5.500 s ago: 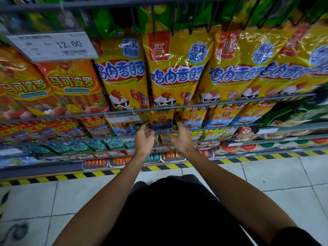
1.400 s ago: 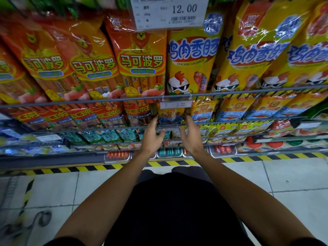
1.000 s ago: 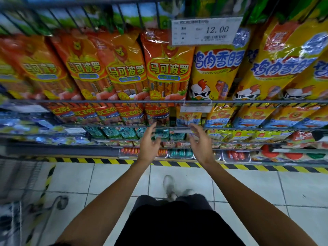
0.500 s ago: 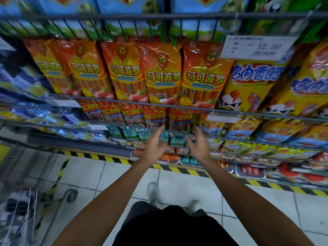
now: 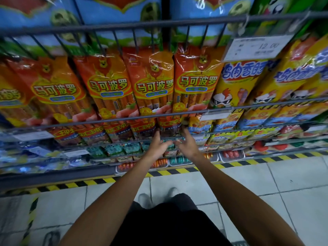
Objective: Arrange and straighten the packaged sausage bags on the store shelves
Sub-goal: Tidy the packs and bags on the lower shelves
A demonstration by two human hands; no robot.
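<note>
Now:
1. Left hand (image 5: 157,145), right hand (image 5: 186,145): fingers spread, closer together than before, touching orange sausage bag (image 5: 170,126) bottoms.
2. Orange sausage bags behind shelf rail (image 5: 106,121); view shifted left.

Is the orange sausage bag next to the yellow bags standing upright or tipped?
Upright. The orange sausage bag stands straight behind the shelf rail, beside the yellow bag.

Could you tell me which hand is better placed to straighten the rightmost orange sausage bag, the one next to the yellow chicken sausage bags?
Probably the right hand: its fingertips already reach the lower end of the rightmost orange sausage bag. The left hand sits under the neighbouring bag.
</note>
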